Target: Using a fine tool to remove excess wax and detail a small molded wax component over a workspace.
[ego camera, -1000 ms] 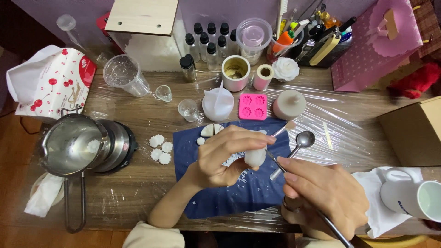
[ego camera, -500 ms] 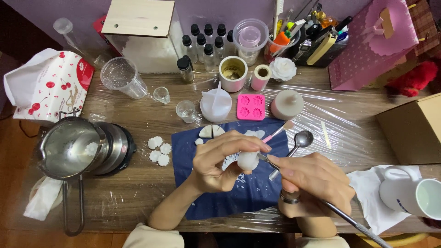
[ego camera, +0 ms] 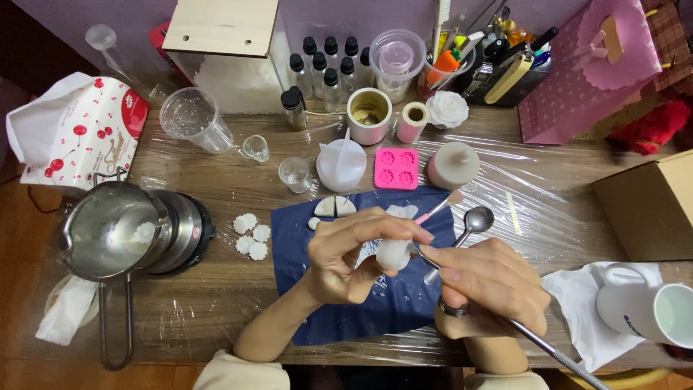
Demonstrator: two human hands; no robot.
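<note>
The left hand (ego camera: 346, 260) comes up from the near edge with the forearm slanted to the right, the palm turned toward the right, and its fingers curled together around a small white wax piece (ego camera: 394, 254), which it holds pinched above the blue cloth (ego camera: 361, 310). The right hand (ego camera: 491, 285) lies just right of it, knuckles up, with a ring on one finger, and it is closed on a thin metal tool (ego camera: 534, 339); the tip of the tool touches the wax piece, and the long handle runs away to the near right corner. A spoon (ego camera: 473, 224) lies just far of the right hand (its bowl is turned up), beside a pink brush (ego camera: 439, 208). At the left stands a steel pot (ego camera: 108, 231) on a small stove, with white wax flowers (ego camera: 251, 235) between it and the cloth. At the near right a white mug (ego camera: 650, 310) lies on a paper towel. A pink mould (ego camera: 396, 168) sits far of the cloth.
</note>
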